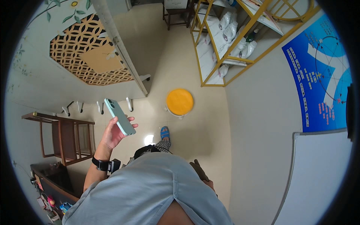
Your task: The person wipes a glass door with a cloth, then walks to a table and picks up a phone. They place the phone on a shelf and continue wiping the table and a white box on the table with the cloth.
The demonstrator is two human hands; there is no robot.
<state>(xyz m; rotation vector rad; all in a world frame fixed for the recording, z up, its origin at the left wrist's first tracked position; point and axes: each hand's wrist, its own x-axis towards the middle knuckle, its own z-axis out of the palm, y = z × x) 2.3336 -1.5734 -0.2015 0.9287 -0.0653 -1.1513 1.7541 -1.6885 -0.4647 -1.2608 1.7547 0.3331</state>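
Observation:
My left hand (114,134) grips a light mint-green smartphone (121,118), thumb on one side and fingertips on the other. The back of the phone, with its camera lenses, faces up toward me. A black strap with a small device (106,165) is around my left wrist. My right hand (208,184) is low beside my body, mostly hidden behind my light blue shirt (146,185). It holds a dark olive item (199,170), perhaps a glove, whose lower end meets my fingers.
A yellow-topped round stool (180,101) stands ahead on the tiled floor. White bottles (230,31) fill part of a gold-framed shelf (212,82). At left are a wheeled partition (112,90) and a wooden chair (66,137); a whiteboard (320,174) is at right.

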